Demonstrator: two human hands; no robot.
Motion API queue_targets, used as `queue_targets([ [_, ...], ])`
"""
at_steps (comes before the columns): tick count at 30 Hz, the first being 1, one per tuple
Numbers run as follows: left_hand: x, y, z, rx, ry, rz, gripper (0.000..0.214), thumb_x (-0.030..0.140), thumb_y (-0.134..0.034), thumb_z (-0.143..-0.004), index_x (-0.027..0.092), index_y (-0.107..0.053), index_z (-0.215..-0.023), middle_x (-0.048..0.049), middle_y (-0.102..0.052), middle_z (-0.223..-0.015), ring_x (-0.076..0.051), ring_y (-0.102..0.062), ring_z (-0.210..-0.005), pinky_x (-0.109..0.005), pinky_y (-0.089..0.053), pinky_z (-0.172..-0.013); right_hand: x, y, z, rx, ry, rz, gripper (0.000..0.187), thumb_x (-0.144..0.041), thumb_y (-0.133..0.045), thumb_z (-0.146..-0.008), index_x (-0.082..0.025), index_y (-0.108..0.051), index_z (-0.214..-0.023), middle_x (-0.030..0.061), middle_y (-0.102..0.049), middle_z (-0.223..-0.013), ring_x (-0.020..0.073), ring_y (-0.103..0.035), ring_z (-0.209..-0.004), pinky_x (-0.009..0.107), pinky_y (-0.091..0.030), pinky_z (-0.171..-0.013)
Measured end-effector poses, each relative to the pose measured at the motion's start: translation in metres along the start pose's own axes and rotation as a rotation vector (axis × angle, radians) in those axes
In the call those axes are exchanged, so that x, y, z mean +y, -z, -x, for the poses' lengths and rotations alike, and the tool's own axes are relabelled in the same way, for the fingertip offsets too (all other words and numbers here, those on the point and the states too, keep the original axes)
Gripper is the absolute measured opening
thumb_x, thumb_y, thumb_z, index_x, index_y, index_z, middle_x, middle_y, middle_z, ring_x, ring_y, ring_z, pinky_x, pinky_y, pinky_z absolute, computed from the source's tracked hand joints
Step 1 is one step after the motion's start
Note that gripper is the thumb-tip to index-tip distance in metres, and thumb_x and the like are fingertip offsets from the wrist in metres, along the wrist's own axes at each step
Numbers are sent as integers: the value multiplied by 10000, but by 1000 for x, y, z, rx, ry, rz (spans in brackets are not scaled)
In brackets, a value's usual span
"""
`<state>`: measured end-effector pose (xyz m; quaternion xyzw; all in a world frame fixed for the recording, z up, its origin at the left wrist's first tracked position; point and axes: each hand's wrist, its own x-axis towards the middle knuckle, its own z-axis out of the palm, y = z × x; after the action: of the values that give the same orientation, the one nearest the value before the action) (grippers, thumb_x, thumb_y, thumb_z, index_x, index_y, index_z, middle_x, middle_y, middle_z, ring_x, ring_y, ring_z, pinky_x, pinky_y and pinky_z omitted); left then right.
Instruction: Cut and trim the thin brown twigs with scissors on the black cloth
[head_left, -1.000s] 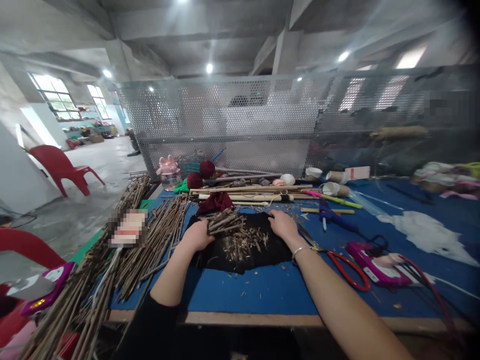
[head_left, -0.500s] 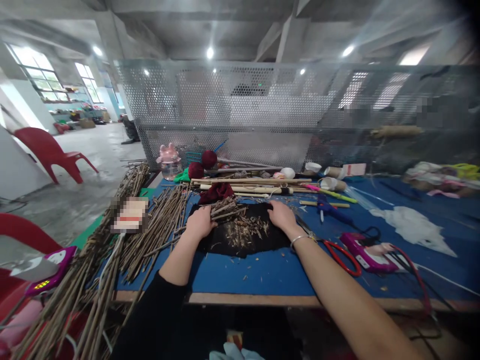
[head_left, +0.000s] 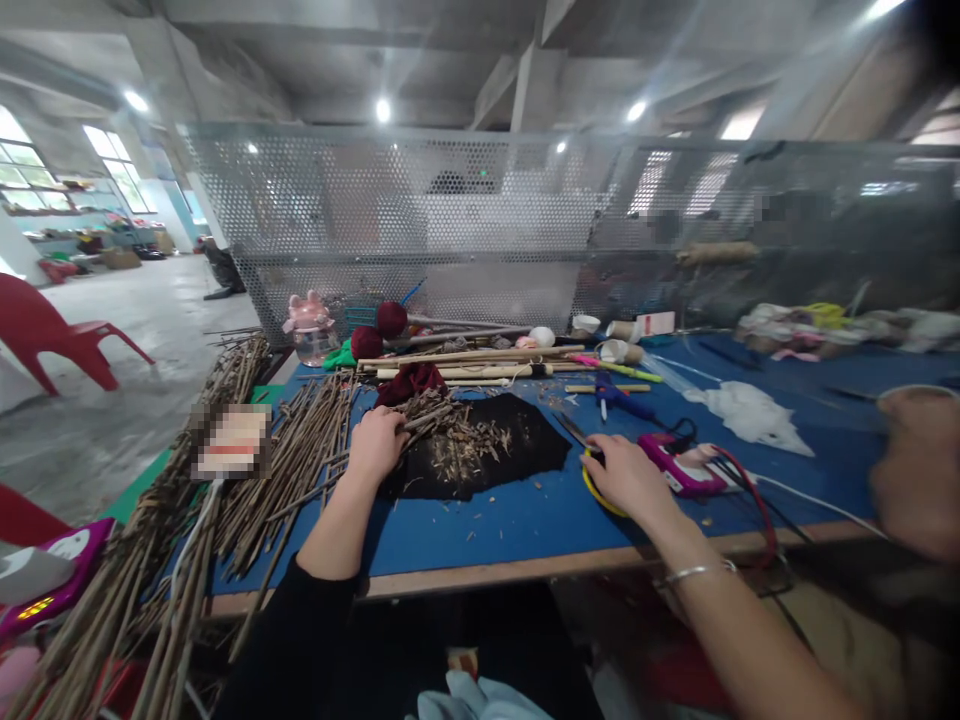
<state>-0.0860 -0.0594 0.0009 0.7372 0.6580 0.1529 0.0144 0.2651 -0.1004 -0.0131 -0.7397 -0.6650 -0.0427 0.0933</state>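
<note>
My left hand is curled over the left ends of short twigs at the left side of a black cloth. Wood chips and shavings lie scattered across that cloth. To the right of it, my right hand is closed over the handles of a pair of scissors. Their blades point up and left toward the cloth, and a yellow handle loop shows beneath my fingers; the rest of the handle is covered.
Long sticks are heaped at left. Dark red balls and bamboo rods lie behind the cloth. A blue glue gun, a purple power strip and white plastic are at right. Another person's blurred hand appears at far right.
My right hand has left the cloth's right edge and moved right onto the scissors. My left hand stays at the twigs. The view has swung right, and another person's hand has appeared.
</note>
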Motion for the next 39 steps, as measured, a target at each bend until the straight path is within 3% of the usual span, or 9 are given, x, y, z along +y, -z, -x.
queue_targets([
  [5,4,-4,1,121,13,15,590,456,-619,-715,194,-455,-1218,-114,-487,-1258,-261,-451,-1148,-337,-375,-921,-19,0,14,-2,221,-243,239,-255,-473,-842,-177,-593,-1034,87,-598,-1086,207,-541,-1019,297,-385,-901],
  [8,4,-8,0,1,28,2,668,413,-640,-709,196,-376,-1283,-121,-508,-1267,-261,-466,-1161,-346,-356,-945,-52,3,5,-109,388,-355,254,-257,-459,-854,-195,-585,-1066,72,-598,-1098,183,-552,-1008,276,-392,-895],
  [12,0,-11,-2,-47,-22,12,575,268,-611,-740,221,-395,-1271,-80,-555,-1230,-224,-511,-1124,-315,-375,-925,-92,1,-27,-195,365,-245,278,-217,-499,-829,-186,-589,-1090,82,-603,-1104,186,-551,-1035,258,-376,-902],
  [16,-8,-7,-3,-72,-114,39,547,255,-648,-697,231,-479,-1217,-52,-574,-1206,-216,-525,-1105,-296,-382,-920,-113,-7,-66,-194,308,-178,266,-158,-477,-821,-196,-616,-1045,84,-626,-1088,197,-571,-1006,254,-391,-850],
  [22,-9,-1,0,-167,-115,80,736,512,-688,-606,231,-472,-1252,-70,-545,-1249,-243,-498,-1142,-297,-377,-935,-118,-23,-84,-128,249,-210,295,-159,-388,-857,-203,-610,-1046,67,-630,-1103,201,-568,-1005,263,-402,-821],
  [26,-2,-3,-5,-248,1,25,868,418,-706,-614,244,-307,-1365,-114,-574,-1209,-281,-543,-1089,-330,-420,-848,-116,-30,-81,-68,321,-266,296,-167,-376,-869,-217,-620,-1029,42,-629,-1092,168,-560,-1006,234,-383,-864],
  [29,-2,-4,-14,-278,31,-8,774,305,-665,-672,274,-310,-1360,-101,-602,-1175,-272,-568,-1059,-324,-425,-822,-118,-33,-83,-54,389,-282,308,-149,-400,-853,-208,-603,-1077,49,-613,-1111,167,-546,-1027,235,-379,-882],
  [33,-10,-6,-24,-242,43,-16,682,302,-687,-644,257,-432,-1274,-80,-582,-1212,-266,-528,-1115,-323,-409,-872,-120,-37,-86,-120,398,-245,301,-168,-453,-827,-202,-609,-1082,73,-603,-1100,195,-551,-1012,268,-405,-852],
  [39,-15,-12,-15,-110,53,-6,800,395,-670,-664,175,-323,-1351,-133,-500,-1297,-271,-490,-1158,-328,-391,-905,-122,-37,-84,-57,478,-362,358,-122,-397,-848,-189,-566,-1156,82,-584,-1147,174,-523,-1073,245,-378,-905],
])
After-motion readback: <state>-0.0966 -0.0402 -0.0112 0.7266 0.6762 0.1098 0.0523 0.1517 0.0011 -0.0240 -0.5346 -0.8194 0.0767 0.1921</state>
